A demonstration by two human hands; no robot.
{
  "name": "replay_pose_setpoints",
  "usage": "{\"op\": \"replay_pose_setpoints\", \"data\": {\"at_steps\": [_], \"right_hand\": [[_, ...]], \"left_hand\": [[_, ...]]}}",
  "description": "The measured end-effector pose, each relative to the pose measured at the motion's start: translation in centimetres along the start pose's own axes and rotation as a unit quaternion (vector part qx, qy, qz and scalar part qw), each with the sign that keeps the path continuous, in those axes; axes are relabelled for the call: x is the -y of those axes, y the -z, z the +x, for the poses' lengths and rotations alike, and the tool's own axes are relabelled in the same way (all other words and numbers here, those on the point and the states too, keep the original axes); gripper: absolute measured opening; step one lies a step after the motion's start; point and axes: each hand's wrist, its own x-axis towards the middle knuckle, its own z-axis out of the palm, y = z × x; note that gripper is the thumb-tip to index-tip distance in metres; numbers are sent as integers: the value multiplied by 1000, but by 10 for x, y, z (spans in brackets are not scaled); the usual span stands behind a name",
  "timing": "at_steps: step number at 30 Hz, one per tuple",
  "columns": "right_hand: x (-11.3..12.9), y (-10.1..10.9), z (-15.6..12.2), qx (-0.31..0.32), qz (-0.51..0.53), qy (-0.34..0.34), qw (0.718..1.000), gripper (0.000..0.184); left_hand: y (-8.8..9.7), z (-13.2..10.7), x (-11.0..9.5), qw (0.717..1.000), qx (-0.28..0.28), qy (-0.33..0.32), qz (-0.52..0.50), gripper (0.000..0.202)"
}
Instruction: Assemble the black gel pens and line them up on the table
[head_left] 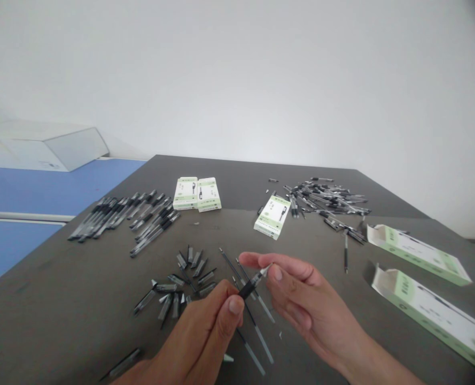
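From here I see my two hands close together but not touching, low in the middle of the view. The left hand (pixel 199 334) grips the black section of a pen (pixel 250 284) between thumb and fingers. The right hand (pixel 311 302) pinches the pen's pale far end, though that end is small and blurred, so I can't swear to exactly what it is.

Long thin pen barrels (pixel 253 334) lie beneath and just beside my hands. A fan of short black pen parts (pixel 183 283) sits just left of the left hand. Farther off on the dark table (pixel 53 305) are neat rows of pens (pixel 123 219) on the left and a loose heap of pens (pixel 321 198) on the right.

Three small green-and-white boxes (pixel 272 216) stand out ahead, and two opened boxes (pixel 419 255) lie to the right. Each shows a pen picture, but I can't read the printing from here.
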Motion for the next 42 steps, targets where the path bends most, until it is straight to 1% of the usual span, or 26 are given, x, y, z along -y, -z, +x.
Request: {"op": "replay_pose_setpoints", "data": {"at_steps": [4, 8, 10, 12, 14, 16, 18, 19, 21, 22, 23, 25, 27, 28, 29, 31, 33, 34, 36, 37, 38, 39, 41, 42], "right_hand": [[1, 1, 1, -4, -57, 21, 998, 20], [3, 2, 3, -27, -116, 34, 992, 22], [3, 2, 4, -36, -139, 33, 989, 25], [1, 2, 6, -42, -152, 40, 987, 26], [-2, 2, 7, -49, -160, 60, 984, 25], [-5, 3, 6, -57, -157, 92, 982, 25], [-9, 4, 5, -46, -151, 118, 980, 26], [-10, 4, 3, -30, -152, 126, 980, 29], [-12, 4, 0, 13, -151, 127, 980, 46], [-13, 3, -1, 30, -142, 122, 982, 50], [-14, 1, -2, 40, -128, 113, 985, 49], [-15, -2, -2, 33, -103, 92, 990, 36], [-17, -4, -1, 0, -102, 86, 991, 20], [-19, -4, 1, -21, -105, 97, 990, 14], [-20, -4, 2, -39, -105, 113, 987, 15], [-22, -2, 3, -46, -94, 143, 984, 28], [-23, -1, 2, -13, -78, 138, 987, 39], [-23, -1, 1, 8, -73, 126, 989, 40], [-23, -3, 0, 28, -75, 106, 991, 33], [-24, -4, 0, 24, -80, 109, 991, 26], [-25, -5, 1, 9, -82, 122, 989, 15], [-27, -5, 2, -9, -79, 141, 987, 10], [-30, -3, 2, -29, -62, 169, 983, 25], [-31, -2, 2, -21, -55, 169, 984, 33]], "left_hand": [[-1, -1, -1, 1000, 17, 6, -8, 50], [-6, -3, -10, 999, 6, 37, -20, 47], [-6, -3, -11, 1000, 7, 22, -16, 47], [-5, -2, -8, 1000, 22, -1, -9, 46], [-4, -1, -2, 999, 45, -8, -3, 45], [-4, 0, 2, 998, 58, -3, -7, 43], [-6, -1, 5, 998, 58, 20, -32, 43], [-8, -1, 5, 997, 57, 34, -46, 45], [-11, -3, 7, 995, 56, 59, -66, 49], [-12, -4, 8, 993, 62, 63, -74, 49], [-13, -4, 9, 992, 71, 61, -83, 50], [-14, -5, 13, 990, 89, 45, -103, 49], [-15, -5, 17, 988, 100, 25, -117, 49], [-16, -5, 19, 988, 101, 18, -117, 49], [-17, -5, 21, 988, 102, 16, -117, 49], [-18, -5, 23, 986, 105, 24, -125, 50], [-20, -5, 24, 984, 107, 38, -137, 51], [-20, -5, 25, 983, 106, 43, -143, 51], [-21, -5, 27, 981, 113, 49, -151, 51], [-21, -5, 27, 980, 120, 49, -152, 51], [-21, -5, 28, 980, 124, 47, -150, 51], [-21, -6, 29, 980, 126, 46, -145, 50], [-22, -7, 29, 982, 121, 50, -136, 49], [-22, -7, 28, 982, 115, 57, -136, 50]]}}
